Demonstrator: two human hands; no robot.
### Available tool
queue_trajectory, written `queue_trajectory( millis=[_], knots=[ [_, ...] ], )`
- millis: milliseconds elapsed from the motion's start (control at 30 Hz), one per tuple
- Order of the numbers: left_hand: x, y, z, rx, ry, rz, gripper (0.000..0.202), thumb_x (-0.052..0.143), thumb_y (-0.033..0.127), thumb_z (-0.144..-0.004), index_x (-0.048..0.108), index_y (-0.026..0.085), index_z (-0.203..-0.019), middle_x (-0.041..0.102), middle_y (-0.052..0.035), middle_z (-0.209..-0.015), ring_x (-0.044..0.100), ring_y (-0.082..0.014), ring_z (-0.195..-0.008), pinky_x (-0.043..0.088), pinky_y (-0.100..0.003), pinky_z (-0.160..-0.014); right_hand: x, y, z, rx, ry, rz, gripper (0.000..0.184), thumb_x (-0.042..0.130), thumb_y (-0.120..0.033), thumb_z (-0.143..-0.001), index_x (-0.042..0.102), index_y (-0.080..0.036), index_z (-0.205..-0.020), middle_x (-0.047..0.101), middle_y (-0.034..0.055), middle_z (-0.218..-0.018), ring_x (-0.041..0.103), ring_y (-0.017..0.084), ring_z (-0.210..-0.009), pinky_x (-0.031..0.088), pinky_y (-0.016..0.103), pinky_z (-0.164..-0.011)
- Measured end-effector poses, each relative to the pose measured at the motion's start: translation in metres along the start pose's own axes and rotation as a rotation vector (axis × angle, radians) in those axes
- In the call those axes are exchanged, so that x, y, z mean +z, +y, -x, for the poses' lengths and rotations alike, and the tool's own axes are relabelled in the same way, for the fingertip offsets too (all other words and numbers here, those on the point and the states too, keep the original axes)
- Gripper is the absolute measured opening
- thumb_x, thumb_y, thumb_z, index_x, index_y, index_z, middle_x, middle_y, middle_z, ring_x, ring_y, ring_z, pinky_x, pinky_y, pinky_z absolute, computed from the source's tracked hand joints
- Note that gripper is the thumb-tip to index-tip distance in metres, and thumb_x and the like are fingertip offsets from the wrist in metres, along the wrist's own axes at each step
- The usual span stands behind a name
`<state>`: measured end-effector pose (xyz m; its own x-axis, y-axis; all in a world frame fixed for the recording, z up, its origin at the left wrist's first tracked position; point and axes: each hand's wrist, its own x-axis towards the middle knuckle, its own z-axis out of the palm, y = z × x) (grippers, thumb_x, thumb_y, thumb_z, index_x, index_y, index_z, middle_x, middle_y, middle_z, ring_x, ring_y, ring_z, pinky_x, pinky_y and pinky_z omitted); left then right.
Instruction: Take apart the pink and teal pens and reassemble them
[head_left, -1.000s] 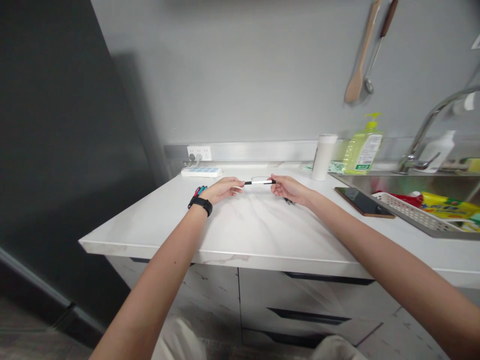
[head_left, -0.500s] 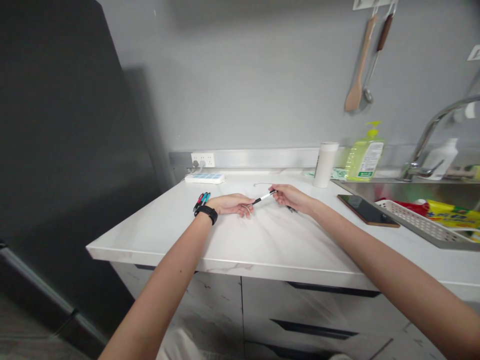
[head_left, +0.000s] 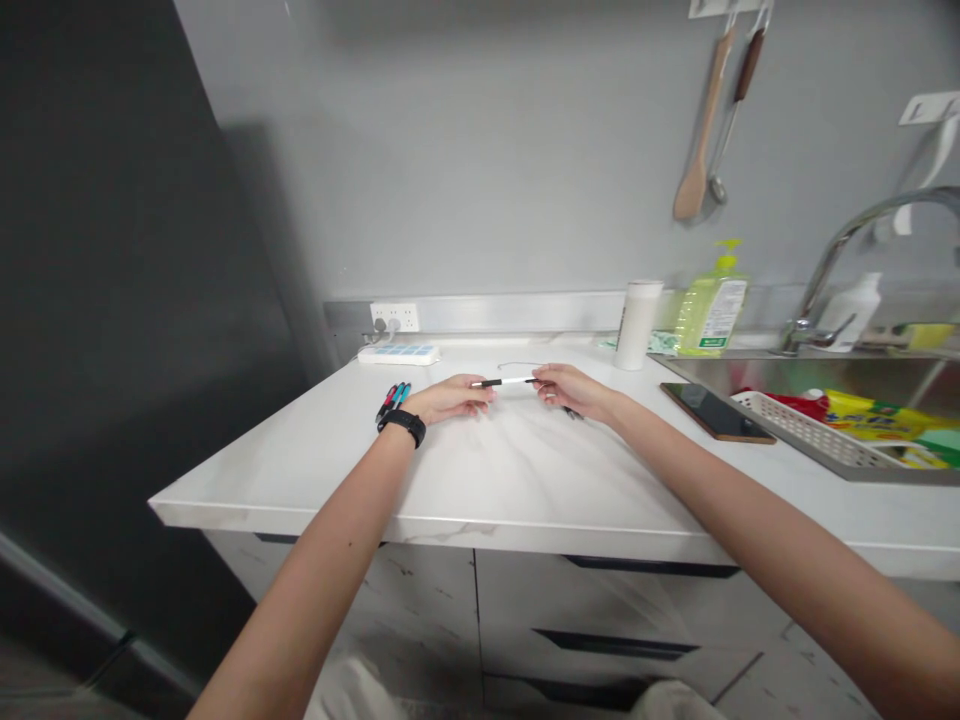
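A white and black pen [head_left: 514, 380] is held level above the white countertop [head_left: 480, 470], spanning the gap between my hands. My left hand [head_left: 454, 398], with a black band on the wrist, pinches the pen's black end. At the other end, the fingertips of my right hand [head_left: 568, 390] are closed on the pen. A thin, pale cord-like strand [head_left: 517, 364] curves just behind the pen. Dark slim objects [head_left: 572, 412] lie partly hidden under my right hand. Several pens [head_left: 394, 398] with red, blue and black parts lie beside my left wrist.
A power strip [head_left: 399, 354] sits at the back left. To the right stand a white bottle [head_left: 637, 325], a green soap pump bottle [head_left: 712, 310] and a phone [head_left: 718, 412] by the sink basket [head_left: 810, 430]. A dark tall cabinet surface [head_left: 135, 300] borders the left.
The pen has turned from slanted to nearly level, with its left end raised. Both hands still hold it. The view has shifted slightly to the right.
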<state>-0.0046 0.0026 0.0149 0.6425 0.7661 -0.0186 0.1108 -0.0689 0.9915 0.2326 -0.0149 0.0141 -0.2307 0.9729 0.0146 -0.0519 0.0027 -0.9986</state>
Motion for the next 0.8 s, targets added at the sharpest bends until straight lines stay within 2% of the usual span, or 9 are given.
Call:
queue_trajectory(
  millis=[100,200,400,500,633,800],
  knots=[
    [-0.005,-0.001,-0.003,0.049,0.217,0.087,0.031,0.079,0.024,-0.063,0.059,0.015,-0.085,0.061,0.0000,-0.075,0.059,-0.0080,-0.066,0.042,-0.021,-0.058,-0.001,0.000,0.001,-0.005,-0.020,0.013,0.008,0.054,-0.017,-0.085,0.053,-0.015,-0.077,0.058,0.0014,-0.068,0.051,0.006,-0.050,0.041,0.015,-0.044],
    [-0.008,0.001,-0.002,0.073,0.309,0.104,0.035,0.079,0.022,-0.061,0.059,0.016,-0.090,0.062,-0.0001,-0.078,0.061,-0.0091,-0.070,0.042,-0.020,-0.059,0.000,0.000,0.001,-0.002,-0.039,0.014,0.006,0.051,-0.016,-0.088,0.055,-0.015,-0.084,0.059,0.0011,-0.067,0.050,0.006,-0.048,0.042,0.015,-0.044],
    [-0.009,0.000,-0.004,0.186,0.310,-0.030,0.030,0.076,0.029,-0.064,0.060,0.016,-0.086,0.062,-0.0004,-0.078,0.060,-0.0094,-0.069,0.044,-0.022,-0.062,0.002,-0.001,0.002,0.024,-0.066,0.037,0.014,0.044,-0.017,-0.092,0.057,-0.014,-0.089,0.059,0.0016,-0.060,0.051,0.007,-0.046,0.043,0.015,-0.045],
    [-0.010,-0.001,-0.009,0.306,0.338,-0.270,0.025,0.070,0.035,-0.070,0.060,0.016,-0.084,0.063,-0.0013,-0.077,0.061,-0.0111,-0.066,0.044,-0.023,-0.059,0.001,-0.002,0.003,0.030,-0.102,0.023,0.016,0.042,-0.016,-0.092,0.057,-0.015,-0.087,0.057,0.0002,-0.057,0.049,0.006,-0.044,0.043,0.014,-0.045],
    [-0.013,-0.002,-0.014,0.445,0.304,-0.504,0.023,0.066,0.032,-0.073,0.061,0.016,-0.087,0.063,-0.0011,-0.075,0.061,-0.0115,-0.066,0.045,-0.023,-0.062,-0.001,-0.003,0.003,0.072,-0.133,-0.033,0.015,0.043,-0.020,-0.093,0.055,-0.016,-0.086,0.051,-0.0025,-0.053,0.042,0.005,-0.040,0.037,0.013,-0.040],
    [-0.013,-0.001,-0.012,0.443,0.294,-0.579,0.021,0.065,0.033,-0.073,0.063,0.014,-0.082,0.064,-0.0023,-0.072,0.060,-0.0117,-0.066,0.045,-0.023,-0.065,-0.001,-0.002,0.002,0.071,-0.132,-0.084,0.006,0.049,-0.017,-0.088,0.055,-0.016,-0.087,0.051,-0.0035,-0.057,0.042,0.004,-0.042,0.036,0.013,-0.041]
  ],
)
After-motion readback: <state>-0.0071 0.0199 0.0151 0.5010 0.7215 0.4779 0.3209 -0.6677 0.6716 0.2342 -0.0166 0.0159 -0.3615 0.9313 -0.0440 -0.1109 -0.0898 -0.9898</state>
